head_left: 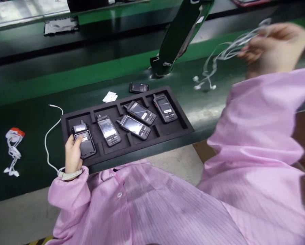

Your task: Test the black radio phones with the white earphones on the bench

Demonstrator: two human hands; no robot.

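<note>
My left hand (73, 153) is closed round a black handheld phone (88, 146) with its back compartment exposed, at the left end of a black foam tray (116, 152). Several more phones lie face up in the tray, among them one (108, 131) beside the held one and another (165, 108) at the right end. Raised at the upper right, my right hand (272, 44) is closed on white earphones (226, 54), whose earbuds dangle over the bench. The right hand is slightly blurred.
Behind the tray lie a black battery (139, 87) and a white paper packet (110, 97). Bundled earphones (14, 149) with an orange tag rest at the left. A white wrist-strap cord (47, 143) curves beside the tray. A green post (178, 34) rises behind.
</note>
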